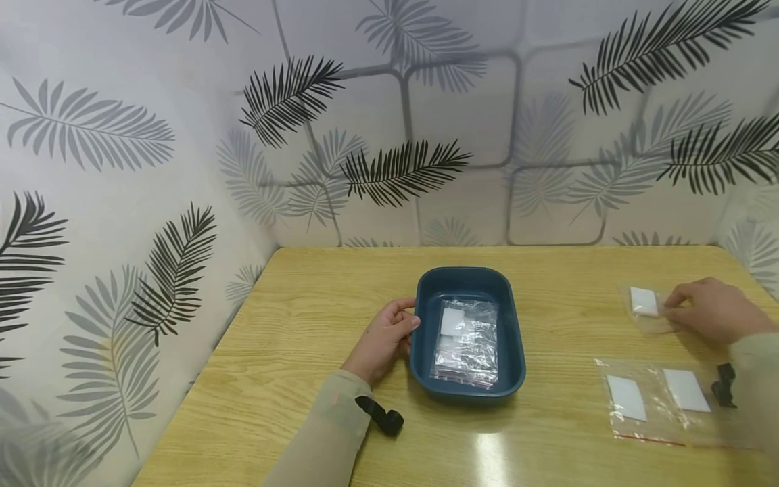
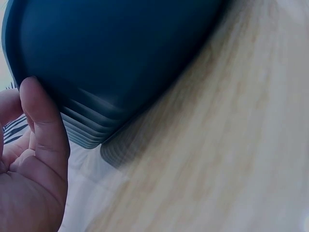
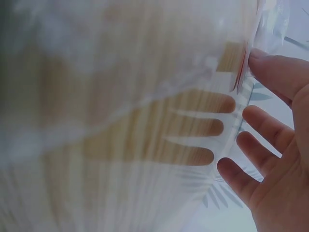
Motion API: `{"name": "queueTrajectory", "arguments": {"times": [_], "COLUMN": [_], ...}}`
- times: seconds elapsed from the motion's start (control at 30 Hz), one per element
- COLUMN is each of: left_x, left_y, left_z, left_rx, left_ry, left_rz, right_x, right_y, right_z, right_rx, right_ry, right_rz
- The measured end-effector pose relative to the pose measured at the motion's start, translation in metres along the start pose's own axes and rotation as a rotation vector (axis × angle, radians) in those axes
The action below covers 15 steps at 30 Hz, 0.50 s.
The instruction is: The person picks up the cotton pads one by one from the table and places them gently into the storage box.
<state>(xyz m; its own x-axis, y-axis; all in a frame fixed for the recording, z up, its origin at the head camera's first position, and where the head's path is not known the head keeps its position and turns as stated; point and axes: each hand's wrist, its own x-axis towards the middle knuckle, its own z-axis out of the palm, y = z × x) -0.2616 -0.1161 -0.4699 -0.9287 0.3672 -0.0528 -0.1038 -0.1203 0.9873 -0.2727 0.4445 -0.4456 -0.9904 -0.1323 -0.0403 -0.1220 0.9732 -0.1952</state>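
My left hand [image 1: 383,338] holds the left side of a dark blue plastic bin [image 1: 519,358], the thumb at its rim; the left wrist view shows the thumb [image 2: 46,125] against the bin's wall [image 2: 96,58]. Inside the bin lie several clear zip bags [image 1: 477,345], stacked, a white square showing in the top one. Over at the right, my right hand [image 1: 718,308] pinches the edge of a small clear zip bag [image 1: 644,302] with a white square in it. In the right wrist view its red-striped edge is by the thumb [image 3: 280,72], the other fingers spread.
Nearer the front right, two more clear zip bags with white squares lie on the wooden table [image 1: 292,379], the left one [image 1: 627,399] with a red strip along its edge. My right sleeve [image 1: 754,379] overlaps the other bag [image 1: 688,392]. A leaf-patterned wall covering [image 1: 456,122] rises behind the table.
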Motion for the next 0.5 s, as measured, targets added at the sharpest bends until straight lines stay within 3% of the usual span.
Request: {"name": "queueTrajectory", "arguments": {"times": [0.5], "left_x": [0.0005], "left_y": [-0.0004], "left_z": [-0.0001], "left_rx": [0.007], "left_ry": [0.004], "left_rz": [0.005], "right_x": [0.0015], "right_y": [-0.0021], "right_z": [0.0048], "right_rx": [0.009], "right_ry": [-0.008], "right_rz": [-0.010]}}
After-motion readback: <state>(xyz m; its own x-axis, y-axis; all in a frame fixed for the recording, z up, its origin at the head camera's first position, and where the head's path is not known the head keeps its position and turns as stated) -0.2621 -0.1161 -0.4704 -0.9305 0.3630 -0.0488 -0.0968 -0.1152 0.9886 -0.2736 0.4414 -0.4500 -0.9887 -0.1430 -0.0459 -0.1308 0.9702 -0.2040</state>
